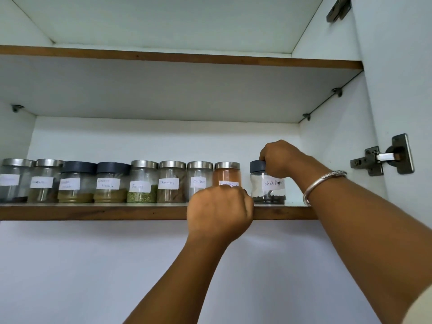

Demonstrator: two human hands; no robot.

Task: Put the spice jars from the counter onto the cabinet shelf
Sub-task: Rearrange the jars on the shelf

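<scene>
A row of labelled glass spice jars stands on the lower cabinet shelf (93, 212). The black pepper jar (268, 190), clear with a dark lid, stands at the right end, a small gap away from the others. My right hand (284, 160) grips its lid from above; a metal bangle sits on that wrist. Next to it on the left is the orange powder jar (227, 174) with a steel lid. My left hand (219, 211) hides its lower half, fingers curled round its base at the shelf's front edge. Left of that stands the cloves jar (199, 181).
Further left stand the cinnamon jar (172, 183), fennel jar (142, 183), masala jar (109, 183) and more. The upper shelf (187, 59) is close overhead. The open door's hinge (383, 160) juts out on the right. Some shelf room lies right of the black pepper jar.
</scene>
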